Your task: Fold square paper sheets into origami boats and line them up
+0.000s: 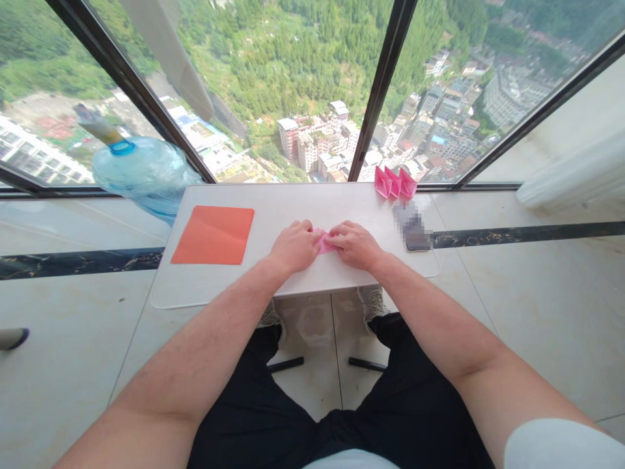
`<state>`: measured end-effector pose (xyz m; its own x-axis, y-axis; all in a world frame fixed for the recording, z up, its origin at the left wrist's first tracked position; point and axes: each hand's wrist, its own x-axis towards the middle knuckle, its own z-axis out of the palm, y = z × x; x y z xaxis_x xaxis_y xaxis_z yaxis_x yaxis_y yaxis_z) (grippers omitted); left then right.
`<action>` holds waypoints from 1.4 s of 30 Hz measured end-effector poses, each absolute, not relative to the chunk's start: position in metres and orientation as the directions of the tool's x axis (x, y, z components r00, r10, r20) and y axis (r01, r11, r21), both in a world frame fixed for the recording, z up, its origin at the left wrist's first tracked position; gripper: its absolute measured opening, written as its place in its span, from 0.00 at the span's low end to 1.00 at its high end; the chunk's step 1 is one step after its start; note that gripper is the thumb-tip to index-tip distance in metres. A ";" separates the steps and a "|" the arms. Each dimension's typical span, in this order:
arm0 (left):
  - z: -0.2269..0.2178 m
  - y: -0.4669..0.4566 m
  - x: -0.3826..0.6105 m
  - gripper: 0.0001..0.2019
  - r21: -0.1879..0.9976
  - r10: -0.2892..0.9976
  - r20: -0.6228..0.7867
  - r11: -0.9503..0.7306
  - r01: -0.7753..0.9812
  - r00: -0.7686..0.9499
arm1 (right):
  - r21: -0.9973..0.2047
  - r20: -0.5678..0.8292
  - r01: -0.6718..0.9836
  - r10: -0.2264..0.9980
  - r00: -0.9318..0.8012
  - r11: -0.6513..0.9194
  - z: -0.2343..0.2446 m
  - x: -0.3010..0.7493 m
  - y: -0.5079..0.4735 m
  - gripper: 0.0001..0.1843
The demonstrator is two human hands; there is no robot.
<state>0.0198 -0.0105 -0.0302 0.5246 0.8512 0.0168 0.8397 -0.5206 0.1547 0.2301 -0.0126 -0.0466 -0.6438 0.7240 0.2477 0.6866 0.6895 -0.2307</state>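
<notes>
A small piece of pink paper (324, 242) lies at the middle of the white table, partly covered by my fingers. My left hand (297, 246) grips its left side, with the fingers bent and pressed together. From the right, my right hand (355, 245) pinches the same paper, thumb and fingertips close to the left hand's. The exact folds under the fingers are hidden. Left of my hands, a stack or sheet of orange-red paper (213, 235) rests flat. Several folded pink paper shapes (394, 183) stand in a row at the table's far right corner.
The white table (273, 202) stands against large windows. A phone-like dark object (415, 228), blurred out, lies near its right edge. Behind the left corner leans a big blue water bottle (141, 170). My feet and legs are below the near edge.
</notes>
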 end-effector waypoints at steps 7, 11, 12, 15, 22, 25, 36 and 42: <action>-0.033 -0.009 0.019 0.19 0.157 0.847 0.041 -0.529 0.834 0.530 | -0.228 0.208 0.694 0.730 -0.651 0.683 -0.042 0.231 -0.013 0.16; -0.033 -0.009 0.019 0.19 0.151 0.844 0.051 -0.535 0.831 0.534 | -0.220 0.205 0.698 0.732 -0.650 0.682 -0.043 0.231 -0.013 0.17; -0.033 -0.010 0.020 0.19 0.146 0.843 0.048 -0.536 0.831 0.535 | -0.220 0.204 0.698 0.732 -0.650 0.682 -0.043 0.231 -0.013 0.17; -0.031 -0.012 0.021 0.19 0.110 0.845 0.048 -0.535 0.838 0.533 | -0.222 0.198 0.700 0.734 -0.649 0.679 -0.044 0.231 -0.013 0.17; -0.030 -0.015 0.024 0.20 0.103 0.860 0.062 -0.510 0.854 0.506 | -0.230 0.178 0.695 0.732 -0.658 0.681 -0.039 0.233 -0.014 0.18; -0.032 -0.014 0.027 0.21 0.155 0.885 0.092 -0.466 0.871 0.457 | -0.232 0.166 0.696 0.733 -0.660 0.679 -0.037 0.232 -0.014 0.20; -0.039 -0.011 0.031 0.19 0.227 0.912 0.111 -0.411 0.883 0.396 | -0.278 0.142 0.711 0.760 -0.634 0.646 -0.031 0.236 -0.011 0.17; -0.037 -0.011 0.031 0.20 0.211 0.913 0.109 -0.408 0.889 0.393 | -0.146 0.096 0.796 0.810 -0.579 0.587 -0.022 0.227 -0.019 0.16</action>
<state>0.0309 -0.0106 -0.0369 0.3930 0.9131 0.1088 0.8885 -0.4075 0.2107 0.2274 -0.0186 -0.0224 -0.5791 0.8096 0.0959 0.7964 0.5869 -0.1456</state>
